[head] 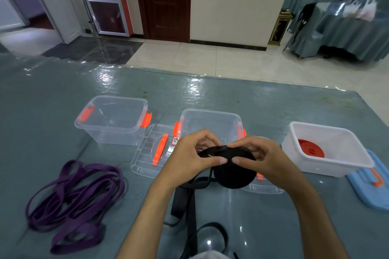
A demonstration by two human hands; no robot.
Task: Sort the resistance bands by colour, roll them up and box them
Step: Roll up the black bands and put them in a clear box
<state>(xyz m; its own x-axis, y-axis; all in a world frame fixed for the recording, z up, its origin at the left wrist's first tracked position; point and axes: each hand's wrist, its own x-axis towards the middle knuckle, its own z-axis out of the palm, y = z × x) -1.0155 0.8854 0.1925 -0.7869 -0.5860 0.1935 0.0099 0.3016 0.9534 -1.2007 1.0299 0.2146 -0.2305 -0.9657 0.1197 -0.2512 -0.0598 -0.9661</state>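
Note:
Both hands hold a thick roll of black resistance band (233, 171) above the table's near middle. My left hand (189, 159) grips its left side, thumb on the front face. My right hand (259, 159) pinches its top right, thumb on the front too. The black band's loose tail (185, 202) hangs down and trails toward me. A tangled heap of purple bands (73, 202) lies at the left. A rolled red band (311, 149) sits inside the white box (328, 169) at the right. Two clear boxes with orange clips stand behind: one at the left (113, 132), one behind my hands (210, 124).
A clear lid with an orange handle (151, 153) lies flat between the clear boxes, and another clear lid (265, 188) lies under the black roll. A blue lid (370, 187) lies beside the white box. The table's far edge (273, 80) meets tiled floor.

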